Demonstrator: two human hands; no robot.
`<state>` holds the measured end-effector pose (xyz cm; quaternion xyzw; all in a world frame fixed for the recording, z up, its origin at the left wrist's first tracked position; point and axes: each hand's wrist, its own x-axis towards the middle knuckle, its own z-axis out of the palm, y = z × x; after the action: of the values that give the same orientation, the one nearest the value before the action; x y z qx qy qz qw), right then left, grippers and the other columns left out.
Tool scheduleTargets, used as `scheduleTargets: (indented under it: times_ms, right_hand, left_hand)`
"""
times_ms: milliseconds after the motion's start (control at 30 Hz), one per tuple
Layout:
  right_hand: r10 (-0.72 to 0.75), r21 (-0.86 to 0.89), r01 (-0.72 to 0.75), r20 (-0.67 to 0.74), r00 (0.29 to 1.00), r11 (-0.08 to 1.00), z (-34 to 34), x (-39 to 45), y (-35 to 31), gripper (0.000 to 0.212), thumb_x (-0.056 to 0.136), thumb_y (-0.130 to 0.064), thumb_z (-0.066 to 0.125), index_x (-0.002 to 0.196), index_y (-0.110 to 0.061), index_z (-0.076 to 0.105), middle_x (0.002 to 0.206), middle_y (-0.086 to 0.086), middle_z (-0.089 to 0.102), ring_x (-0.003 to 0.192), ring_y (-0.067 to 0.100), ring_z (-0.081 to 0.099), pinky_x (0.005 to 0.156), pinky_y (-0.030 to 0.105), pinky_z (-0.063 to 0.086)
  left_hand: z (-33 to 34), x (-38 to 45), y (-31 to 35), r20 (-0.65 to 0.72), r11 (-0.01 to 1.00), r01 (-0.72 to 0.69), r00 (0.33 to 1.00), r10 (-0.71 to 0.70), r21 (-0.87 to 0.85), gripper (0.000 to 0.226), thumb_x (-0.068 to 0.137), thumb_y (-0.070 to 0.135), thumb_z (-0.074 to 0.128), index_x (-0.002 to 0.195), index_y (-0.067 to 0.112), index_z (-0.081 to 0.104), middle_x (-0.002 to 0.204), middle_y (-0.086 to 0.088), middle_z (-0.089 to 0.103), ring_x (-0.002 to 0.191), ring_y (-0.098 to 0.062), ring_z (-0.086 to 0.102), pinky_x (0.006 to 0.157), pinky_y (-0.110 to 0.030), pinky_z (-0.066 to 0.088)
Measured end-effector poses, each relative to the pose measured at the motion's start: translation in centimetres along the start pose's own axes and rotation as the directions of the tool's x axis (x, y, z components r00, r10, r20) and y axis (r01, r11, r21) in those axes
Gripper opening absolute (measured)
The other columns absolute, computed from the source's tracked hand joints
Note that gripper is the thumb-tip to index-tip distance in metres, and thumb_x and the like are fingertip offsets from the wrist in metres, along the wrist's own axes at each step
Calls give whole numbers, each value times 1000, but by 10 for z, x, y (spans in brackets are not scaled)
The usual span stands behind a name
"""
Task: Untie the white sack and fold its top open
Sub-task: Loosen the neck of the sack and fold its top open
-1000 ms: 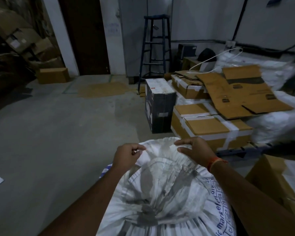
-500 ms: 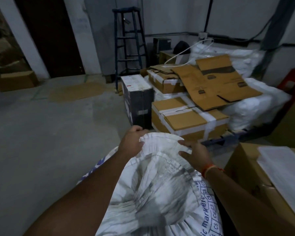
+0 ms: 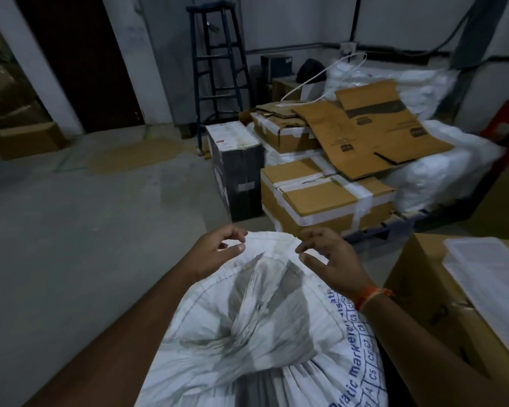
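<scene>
Hands point(image 3: 218, 251) closer; sack point(image 3: 265, 324) mouth still far-pointing

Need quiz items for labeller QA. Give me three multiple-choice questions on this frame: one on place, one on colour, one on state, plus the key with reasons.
1. Where does the stepladder stand?
A. by the back wall, behind the black box
B. flat on the floor beside the sack
C. on top of the cardboard boxes

2. What colour is the print on the white sack?
A. red
B. blue
C. green

3. What are the two hands doing?
A. both hang free of the sack
B. only one touches it
C. both hold the sack's top edge

Key:
1 A, the ladder is upright against the far wall beyond the black box.
2 B, the letters and grid down the sack's right side are blue.
3 C, the left hand and right hand each pinch the bunched top edge.
</scene>
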<state>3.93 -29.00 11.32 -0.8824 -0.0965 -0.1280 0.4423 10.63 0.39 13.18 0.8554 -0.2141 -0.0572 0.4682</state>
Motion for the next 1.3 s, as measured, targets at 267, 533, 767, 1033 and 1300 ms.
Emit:
scheduleTargets:
  times_ms: [267,533,767,1033,1300]
  right_hand:
    - [15,27,-18,97,995,999,20,-56,-15,21,81,-18,79,88,-36,72,119,-17,58,110,1,57,75,22,51]
    - [202,42,-199,-111,973,979,82,-48,-29,24,77,-28,83,96,-36,72,109,-8,62,94,6,59,77,16,51]
    - [397,269,-380,-12,918,885,122,-25,-11,37,75,-19,85,111,-21,75,119,1,73,102,15,69,97,38,56]
    - [292,341,-225,-159,943,913,104,-64,-53,17,82,-10,79,84,-24,71,70,0,68,65,10,64,62,25,56]
    - [8,61,3,-179,984,998,129,-214,-62,31,79,-8,82,74,-29,59,74,-12,59,63,2,59,56,19,50]
  left_hand:
    - [6,-85,-39,-121,983,93,990,-75,157,17,85,14,81,89,29,75,134,7,61,119,-7,62,92,-21,48]
    - [64,-110,-28,-305,982,180,940,-154,58,26,79,27,84,91,45,70,114,5,65,86,-8,64,76,-17,52]
    - [104,-100,-25,-148,981,182,974,-171,71,36,84,25,77,119,29,74,116,3,76,102,-9,70,94,-29,58]
    - [117,-146,-23,-474,989,148,870,-132,-4,33,89,9,72,110,33,80,113,22,74,108,9,66,91,-12,52]
    - [168,-244,-27,-482,870,398,725,-493,-292,40,88,8,76,77,46,77,83,23,79,83,1,75,83,-29,62]
